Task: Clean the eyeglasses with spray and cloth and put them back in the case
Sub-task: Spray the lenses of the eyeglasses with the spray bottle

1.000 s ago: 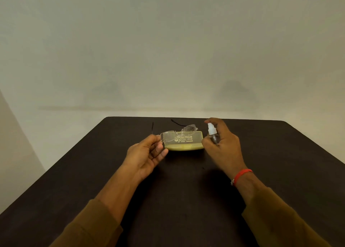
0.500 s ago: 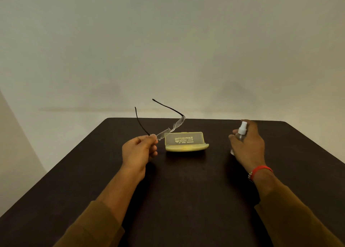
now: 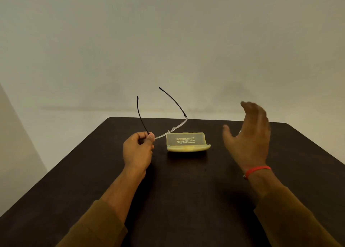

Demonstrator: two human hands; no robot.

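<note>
My left hand [image 3: 137,149] pinches one corner of the eyeglasses [image 3: 172,130], which have clear lenses and thin black temples. They hang in the air left of the case, with the temples pointing up and away. The yellow case [image 3: 187,148] lies open on the dark table [image 3: 186,190], its translucent lid upright. My right hand [image 3: 248,134] hovers right of the case, blurred, with its fingers spread and nothing in them. A small white bit of the spray bottle [image 3: 239,131] peeks out behind its palm; the rest is hidden. No cloth is in view.
The table's far edge runs just behind the case, and a plain pale wall lies beyond it. A red band circles my right wrist [image 3: 256,170]. Brown sleeves cover both forearms.
My right hand carried the spray bottle to the right, let go of it and opened. My left hand lifted the eyeglasses off the case and tilted them, temples up.
</note>
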